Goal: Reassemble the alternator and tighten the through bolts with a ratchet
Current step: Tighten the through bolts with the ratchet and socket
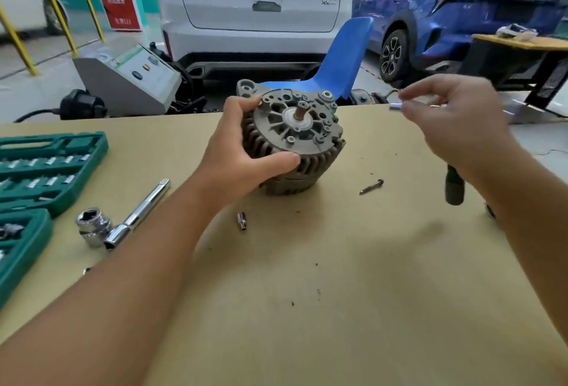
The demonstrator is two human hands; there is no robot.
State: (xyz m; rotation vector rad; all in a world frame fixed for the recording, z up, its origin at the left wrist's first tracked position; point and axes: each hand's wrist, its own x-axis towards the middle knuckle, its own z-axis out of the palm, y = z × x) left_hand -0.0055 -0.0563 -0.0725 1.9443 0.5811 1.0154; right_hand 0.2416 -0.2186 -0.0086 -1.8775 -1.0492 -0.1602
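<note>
The grey alternator stands on the tan table, tilted with its rear cover and copper shaft facing me. My left hand grips its left side, thumb along the finned edge. My right hand hovers to the right of it, above the table, pinching a small blurred metal piece, a bolt or socket. A loose through bolt lies on the table right of the alternator. A chrome handle with a large socket lies to the left.
A green socket set case lies open at the left edge. A small socket rests in front of the alternator. A dark tool handle lies under my right forearm. A blue chair and parked cars stand beyond the table.
</note>
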